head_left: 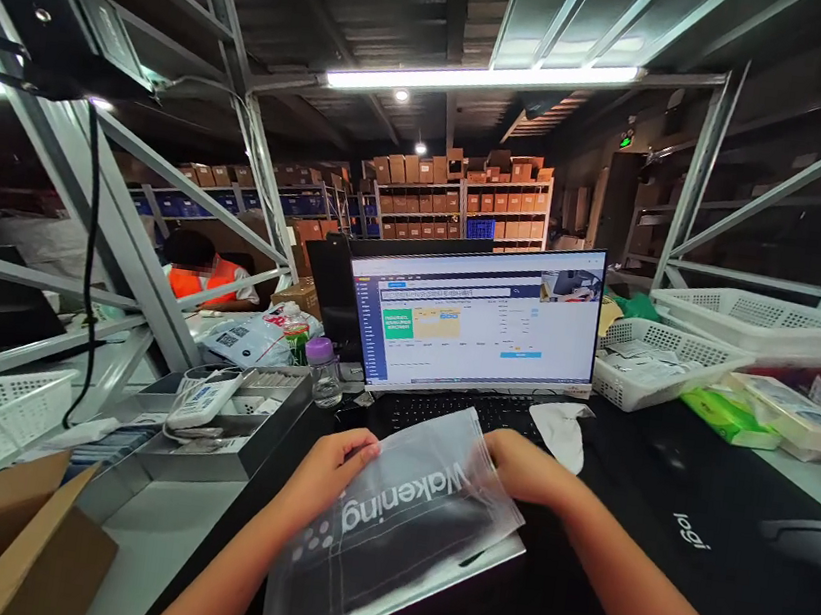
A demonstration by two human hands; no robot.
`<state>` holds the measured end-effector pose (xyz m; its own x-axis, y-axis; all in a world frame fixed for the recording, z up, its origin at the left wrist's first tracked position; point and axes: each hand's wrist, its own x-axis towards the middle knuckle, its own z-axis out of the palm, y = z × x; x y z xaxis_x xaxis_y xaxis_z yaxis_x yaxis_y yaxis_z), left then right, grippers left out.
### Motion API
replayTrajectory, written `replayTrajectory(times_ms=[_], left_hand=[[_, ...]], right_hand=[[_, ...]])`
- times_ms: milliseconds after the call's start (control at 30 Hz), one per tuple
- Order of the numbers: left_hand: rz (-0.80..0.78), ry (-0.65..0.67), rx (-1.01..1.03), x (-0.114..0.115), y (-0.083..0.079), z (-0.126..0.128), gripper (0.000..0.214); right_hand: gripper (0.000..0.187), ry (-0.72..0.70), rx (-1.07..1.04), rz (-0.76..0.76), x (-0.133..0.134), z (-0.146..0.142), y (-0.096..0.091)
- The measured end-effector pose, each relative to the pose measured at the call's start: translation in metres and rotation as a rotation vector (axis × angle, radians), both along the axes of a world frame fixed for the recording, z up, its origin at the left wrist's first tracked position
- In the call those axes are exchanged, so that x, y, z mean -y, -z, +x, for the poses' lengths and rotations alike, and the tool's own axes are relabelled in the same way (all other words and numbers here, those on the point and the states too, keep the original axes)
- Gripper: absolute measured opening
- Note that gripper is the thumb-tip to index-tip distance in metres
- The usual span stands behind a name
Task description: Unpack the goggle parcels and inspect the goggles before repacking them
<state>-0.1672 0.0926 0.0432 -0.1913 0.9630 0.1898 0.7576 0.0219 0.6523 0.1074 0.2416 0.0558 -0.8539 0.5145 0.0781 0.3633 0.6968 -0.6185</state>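
Note:
A clear plastic bag point(421, 511) with white "Wakening" lettering, upside down to me, is held up above the black desk mat. My left hand point(340, 465) is closed on its upper left edge, with thumb and forefinger pinching the plastic. At the bag's right end, my right hand point(522, 465) is closed at the edge, its fingertips partly hidden by the plastic. A pale, flat strip point(441, 589) shows along the bag's lower edge; whether it lies inside or behind cannot be made out. Just beyond the bag is a black keyboard point(435, 407).
A lit monitor point(476, 326) stands behind the keyboard. Left are a purple-lidded jar point(324, 374), a grey divided tray point(210, 448) and an open cardboard box point(37, 551). White baskets point(664, 366), a mouse point(667, 454) and a white cloth point(561, 433) lie right. A co-worker in an orange vest point(206, 279) sits beyond.

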Motion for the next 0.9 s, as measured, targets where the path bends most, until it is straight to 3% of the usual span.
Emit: replayTrajectory(times_ms=[133,200,300,400,467,533,633,733,800,900], left_hand=[[-0.037,0.033,-0.004,0.003,0.004,-0.003,0.046],[-0.053,0.051,-0.017,0.002,0.007,-0.005,0.048],[-0.070,0.073,-0.043,-0.005,0.011,-0.011,0.047],[-0.012,-0.015,-0.018,-0.014,0.005,-0.016,0.059],[0.043,-0.035,0.021,-0.020,-0.007,-0.010,0.070],[0.059,0.053,0.036,-0.024,-0.026,0.007,0.063],[0.118,0.227,-0.006,-0.030,-0.057,0.054,0.046],[0.146,0.444,0.059,-0.039,-0.081,0.103,0.044],[0.075,0.579,0.235,-0.046,-0.089,0.126,0.045],[-0.066,0.669,0.518,-0.053,-0.087,0.139,0.045]], right_hand=[[0.020,0.098,-0.205,-0.059,-0.039,0.048,-0.019],[0.025,0.116,-0.399,-0.175,-0.049,0.075,-0.030],[0.028,0.117,-0.718,-0.388,-0.049,0.104,-0.045],[0.030,0.164,-0.914,-0.454,-0.040,0.113,-0.054],[0.032,0.144,-0.959,-0.465,-0.032,0.110,-0.056],[0.033,0.089,-0.981,-0.439,-0.023,0.102,-0.057],[0.033,-0.001,-0.967,-0.368,-0.009,0.089,-0.057],[0.034,-0.069,-0.814,-0.425,0.005,0.077,-0.056],[0.037,-0.064,-0.746,-0.491,0.013,0.070,-0.055],[0.039,-0.057,-0.750,-0.537,0.019,0.063,-0.055]])
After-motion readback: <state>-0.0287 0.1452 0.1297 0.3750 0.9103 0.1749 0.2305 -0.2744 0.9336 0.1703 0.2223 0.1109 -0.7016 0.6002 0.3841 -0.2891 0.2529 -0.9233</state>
